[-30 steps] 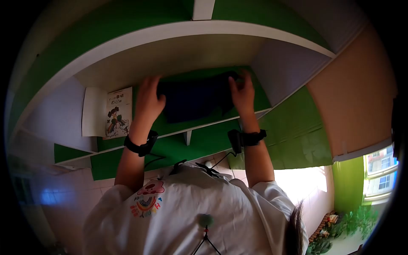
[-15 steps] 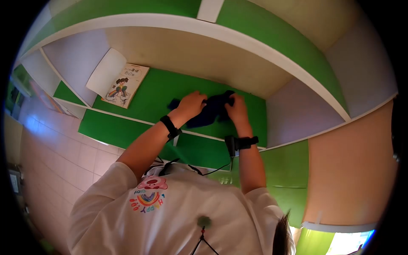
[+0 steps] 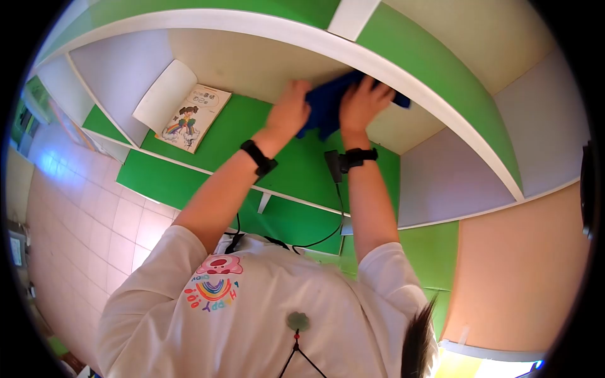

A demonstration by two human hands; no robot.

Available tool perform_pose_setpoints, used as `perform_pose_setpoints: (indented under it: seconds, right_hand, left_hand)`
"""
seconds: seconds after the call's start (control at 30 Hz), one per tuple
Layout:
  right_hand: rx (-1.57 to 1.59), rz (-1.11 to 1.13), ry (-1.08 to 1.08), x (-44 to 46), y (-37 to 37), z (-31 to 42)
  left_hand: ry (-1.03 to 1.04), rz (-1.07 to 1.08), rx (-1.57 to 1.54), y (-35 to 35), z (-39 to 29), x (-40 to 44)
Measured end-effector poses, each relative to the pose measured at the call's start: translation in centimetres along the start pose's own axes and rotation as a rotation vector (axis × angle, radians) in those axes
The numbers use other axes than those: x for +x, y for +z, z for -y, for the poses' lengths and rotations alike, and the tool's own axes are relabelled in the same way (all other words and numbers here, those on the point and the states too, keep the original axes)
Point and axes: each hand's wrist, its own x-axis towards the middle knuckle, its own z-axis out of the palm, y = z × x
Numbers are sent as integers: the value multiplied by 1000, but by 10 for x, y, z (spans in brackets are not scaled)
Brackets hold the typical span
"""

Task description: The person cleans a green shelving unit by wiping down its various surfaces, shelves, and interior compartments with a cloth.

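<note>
A dark blue cloth (image 3: 324, 104) is held up off the green shelf board (image 3: 252, 116), in front of the compartment's back wall and near the white upper edge. My left hand (image 3: 291, 110), slightly blurred, has its fingers closed on the cloth's left side. On the cloth's right part lies my right hand (image 3: 362, 107), its fingers bent over the fabric and gripping it. Part of the cloth sticks out beyond the right fingers. A black strap circles each wrist, and the one on the right carries a small black box (image 3: 333, 166) with a cable.
An open booklet (image 3: 192, 120) with a cartoon girl on it rests at the compartment's left end. A curved white shelf edge (image 3: 252, 24) passes above my hands. Lilac side panels (image 3: 435, 170) divide the unit. Tiled floor (image 3: 94, 220) lies to the left.
Both hands have moved up and away from me, lifting the blue cloth from the shelf board toward the back wall and upper edge. The cloth is spread wider. The booklet stays put.
</note>
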Motion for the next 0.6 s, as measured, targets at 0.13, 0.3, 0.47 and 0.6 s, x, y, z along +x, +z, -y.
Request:
perform_pose_setpoints:
  seconds: [0.13, 0.3, 0.47, 0.6]
  right_hand:
    - [68, 136, -221, 4, 25, 77]
    - [249, 267, -456, -3, 71, 172]
    - [169, 255, -482, -11, 76, 189]
    - [193, 140, -494, -19, 63, 142]
  left_hand:
    - [-111, -108, 252, -55, 75, -2]
    - [-877, -141, -533, -129, 122, 19]
    - [-153, -475, -24, -138, 138, 42]
    - [80, -292, -35, -86, 129, 63]
